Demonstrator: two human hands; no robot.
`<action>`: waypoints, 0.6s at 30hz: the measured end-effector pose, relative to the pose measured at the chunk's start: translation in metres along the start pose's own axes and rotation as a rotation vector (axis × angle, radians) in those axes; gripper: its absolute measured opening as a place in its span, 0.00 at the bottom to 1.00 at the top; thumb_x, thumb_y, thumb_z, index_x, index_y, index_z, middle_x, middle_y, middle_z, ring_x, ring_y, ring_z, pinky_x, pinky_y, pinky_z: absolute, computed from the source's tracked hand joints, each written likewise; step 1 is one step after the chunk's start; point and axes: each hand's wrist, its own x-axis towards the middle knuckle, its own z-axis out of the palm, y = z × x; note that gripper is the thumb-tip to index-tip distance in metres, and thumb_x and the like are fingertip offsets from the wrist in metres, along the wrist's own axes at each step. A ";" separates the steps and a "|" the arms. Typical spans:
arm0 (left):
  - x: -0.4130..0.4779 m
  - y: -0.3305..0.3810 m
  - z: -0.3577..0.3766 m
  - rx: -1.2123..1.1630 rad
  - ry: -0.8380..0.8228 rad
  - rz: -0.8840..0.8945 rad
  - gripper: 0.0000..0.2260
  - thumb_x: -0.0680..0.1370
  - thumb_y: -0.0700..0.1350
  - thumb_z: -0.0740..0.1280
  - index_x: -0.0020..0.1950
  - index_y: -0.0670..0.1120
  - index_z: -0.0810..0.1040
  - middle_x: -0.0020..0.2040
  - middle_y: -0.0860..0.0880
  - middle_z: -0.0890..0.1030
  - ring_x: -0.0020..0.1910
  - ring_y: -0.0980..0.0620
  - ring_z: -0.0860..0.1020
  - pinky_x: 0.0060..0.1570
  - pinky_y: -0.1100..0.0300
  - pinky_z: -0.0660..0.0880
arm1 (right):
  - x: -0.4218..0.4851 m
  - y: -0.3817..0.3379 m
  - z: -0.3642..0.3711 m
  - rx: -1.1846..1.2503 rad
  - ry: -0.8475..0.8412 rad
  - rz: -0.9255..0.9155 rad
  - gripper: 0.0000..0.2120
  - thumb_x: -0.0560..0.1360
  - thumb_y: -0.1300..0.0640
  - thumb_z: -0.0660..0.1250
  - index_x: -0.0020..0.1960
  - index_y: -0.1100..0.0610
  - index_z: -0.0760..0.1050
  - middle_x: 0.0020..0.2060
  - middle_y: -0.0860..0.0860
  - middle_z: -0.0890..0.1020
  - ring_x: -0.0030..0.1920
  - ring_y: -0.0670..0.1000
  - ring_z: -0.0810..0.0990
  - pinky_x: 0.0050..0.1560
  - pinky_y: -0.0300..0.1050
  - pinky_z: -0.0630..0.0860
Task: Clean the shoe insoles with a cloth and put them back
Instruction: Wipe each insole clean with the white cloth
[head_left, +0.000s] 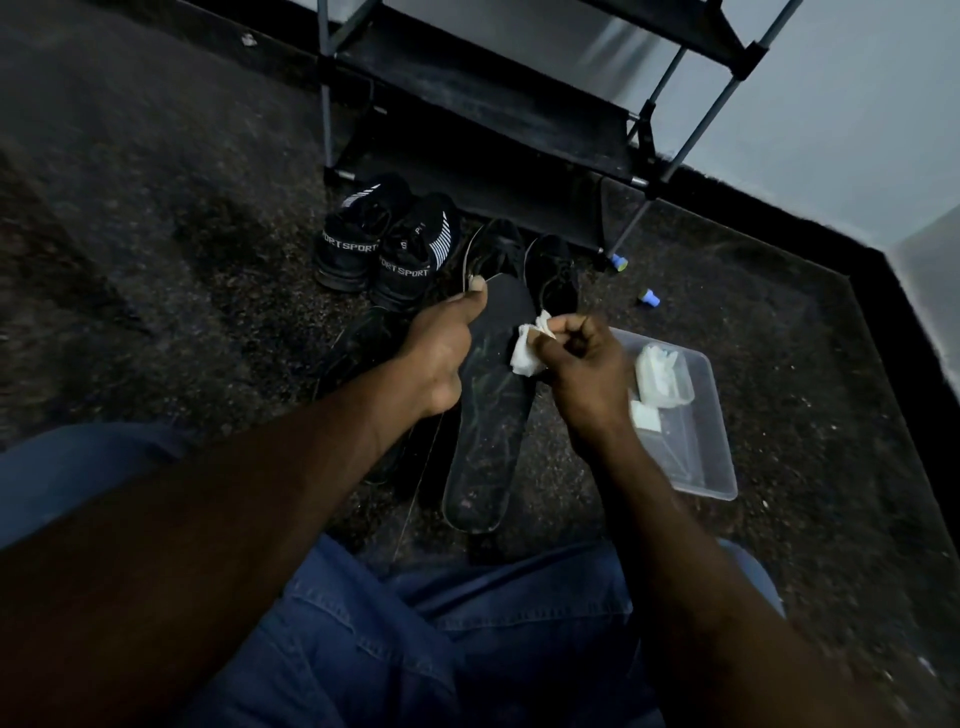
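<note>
Long black flat insole (488, 441) sits dead centre, crumpled white cloth (525, 356) on its right edge, clear plastic tub (680, 452) just right of that. Black knit sneakers (384, 249) are behind-left, with the black metal-frame shoe rack (483, 93) behind everything.

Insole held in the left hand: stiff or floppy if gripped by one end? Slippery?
Likely semi-stiff: the insole runs nearly straight though the left hand grips it at its far end. Probably light, since it looks thin. Its surface shows a sheen beside the cloth, so it may be a bit slick.

Dim, bluish cast, soft focus, wide-angle bending
</note>
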 end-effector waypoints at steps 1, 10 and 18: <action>-0.001 0.001 0.000 0.012 -0.039 -0.020 0.21 0.83 0.60 0.63 0.68 0.47 0.80 0.62 0.44 0.84 0.59 0.45 0.84 0.64 0.45 0.79 | -0.001 0.002 0.001 0.018 0.011 0.008 0.10 0.66 0.47 0.76 0.47 0.46 0.80 0.45 0.56 0.86 0.47 0.59 0.85 0.54 0.63 0.82; -0.015 -0.001 0.006 0.056 -0.317 -0.082 0.30 0.83 0.66 0.57 0.70 0.45 0.79 0.61 0.43 0.85 0.55 0.46 0.84 0.53 0.52 0.81 | -0.003 -0.005 0.007 0.383 0.136 0.149 0.10 0.72 0.58 0.78 0.50 0.59 0.81 0.44 0.60 0.85 0.46 0.58 0.82 0.54 0.58 0.79; -0.022 0.006 0.005 -0.010 -0.353 -0.060 0.28 0.85 0.61 0.54 0.71 0.41 0.78 0.57 0.44 0.85 0.46 0.48 0.86 0.41 0.56 0.82 | -0.010 -0.021 -0.001 0.001 0.432 -0.097 0.04 0.75 0.59 0.76 0.49 0.53 0.85 0.40 0.45 0.87 0.43 0.42 0.85 0.48 0.41 0.82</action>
